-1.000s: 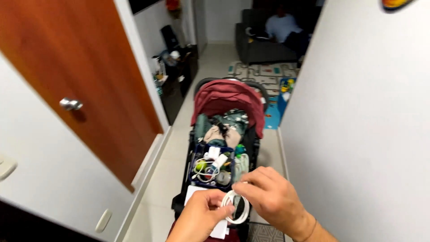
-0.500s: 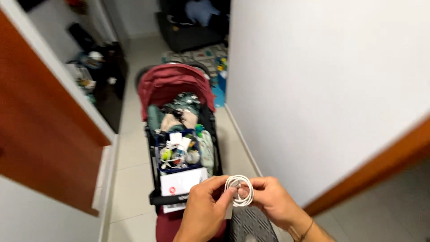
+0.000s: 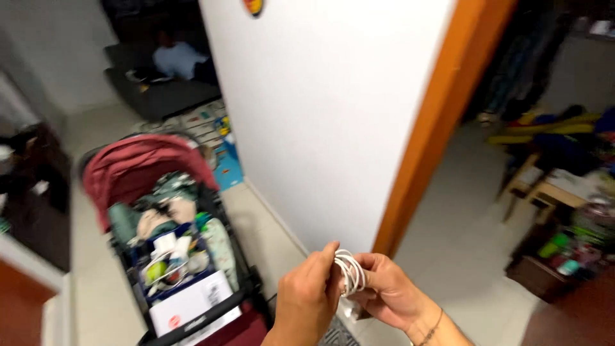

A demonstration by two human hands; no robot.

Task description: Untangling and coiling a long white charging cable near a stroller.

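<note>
Cable coil [image 3: 350, 272], white, pinched between both my hands at waist height. Left hand [image 3: 309, 301] closes fingers over the near side of the loops; right hand [image 3: 387, 296] cups them from behind, thumb on top. Since a second ago my view has swung right: the stroller [image 3: 168, 237] with its maroon hood, formerly dead ahead under my hands, now sits off to the left, and an orange door frame [image 3: 435, 122] with a cluttered room beyond has come into sight. Coil has left the stroller's tray area and travels with me, loops tighter than before.
</note>
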